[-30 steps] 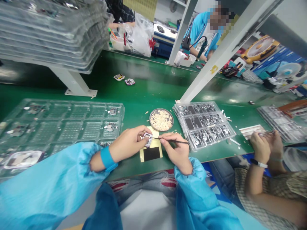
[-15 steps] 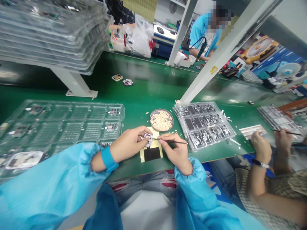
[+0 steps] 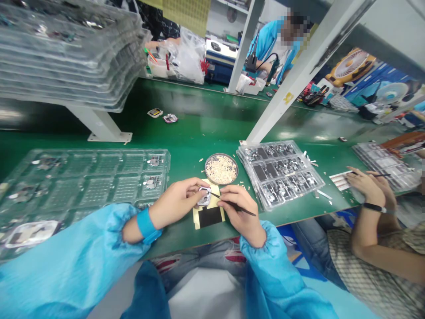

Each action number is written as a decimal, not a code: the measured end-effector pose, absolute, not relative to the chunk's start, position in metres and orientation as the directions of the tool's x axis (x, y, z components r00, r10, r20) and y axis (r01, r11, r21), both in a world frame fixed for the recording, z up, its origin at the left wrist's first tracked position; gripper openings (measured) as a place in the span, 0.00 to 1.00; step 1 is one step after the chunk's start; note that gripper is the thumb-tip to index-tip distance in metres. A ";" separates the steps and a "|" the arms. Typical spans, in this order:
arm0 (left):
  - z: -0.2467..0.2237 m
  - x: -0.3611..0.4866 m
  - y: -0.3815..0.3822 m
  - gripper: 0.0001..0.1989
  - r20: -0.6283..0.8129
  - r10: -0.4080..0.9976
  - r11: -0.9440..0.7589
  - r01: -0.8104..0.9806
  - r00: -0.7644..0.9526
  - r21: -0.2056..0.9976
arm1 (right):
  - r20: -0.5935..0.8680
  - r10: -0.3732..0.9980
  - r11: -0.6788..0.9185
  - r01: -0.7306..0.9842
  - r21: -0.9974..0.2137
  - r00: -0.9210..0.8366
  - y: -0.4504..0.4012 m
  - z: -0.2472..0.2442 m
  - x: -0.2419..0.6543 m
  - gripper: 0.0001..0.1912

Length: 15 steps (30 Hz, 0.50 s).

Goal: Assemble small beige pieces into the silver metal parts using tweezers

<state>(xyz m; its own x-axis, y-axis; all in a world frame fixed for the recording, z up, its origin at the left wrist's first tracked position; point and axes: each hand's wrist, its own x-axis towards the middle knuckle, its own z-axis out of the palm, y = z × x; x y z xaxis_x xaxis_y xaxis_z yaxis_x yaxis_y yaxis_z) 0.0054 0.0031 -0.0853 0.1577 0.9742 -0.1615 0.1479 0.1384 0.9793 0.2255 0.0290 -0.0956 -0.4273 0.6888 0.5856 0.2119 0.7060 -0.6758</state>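
Observation:
Between its thumb and fingers my left hand (image 3: 177, 199) grips a small rounded device casing (image 3: 204, 197), pale with a purplish rim. My right hand (image 3: 241, 210) pinches thin dark tweezers (image 3: 244, 209), their tip at the casing's upper edge. Under the casing lies a yellow sheet with a black patch (image 3: 210, 217). Just behind stands a round dish (image 3: 222, 182) full of tiny beige and dark pieces, a few of them scattered on the bench around it. What the tweezer tip touches inside the casing is too small to make out.
A clear compartment tray (image 3: 99, 155) with several small parts lies left; stacked trays (image 3: 280, 170) of parts lie right. Tall tray stacks (image 3: 66, 66) fill the upper left. Two casings (image 3: 162, 116) sit farther back. A white post (image 3: 275, 102) slants up. At right, a co-worker's hands (image 3: 368, 186) work.
The tweezers now slope more steeply, handle end lower, with the tip higher on the casing. My left hand still holds the casing. At right, the co-worker's hands have come closer together.

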 end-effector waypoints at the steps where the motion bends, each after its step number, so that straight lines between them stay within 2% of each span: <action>1: -0.084 0.006 0.003 0.17 -0.155 0.976 0.137 0.120 0.155 0.983 | 0.589 0.693 0.704 0.215 -0.677 -0.416 0.029 -0.095 0.225 0.09; 15: -0.072 0.007 0.005 0.16 -0.111 0.989 0.101 0.103 0.096 0.989 | 0.583 0.729 0.650 0.094 -0.754 -0.359 0.026 -0.091 0.226 0.10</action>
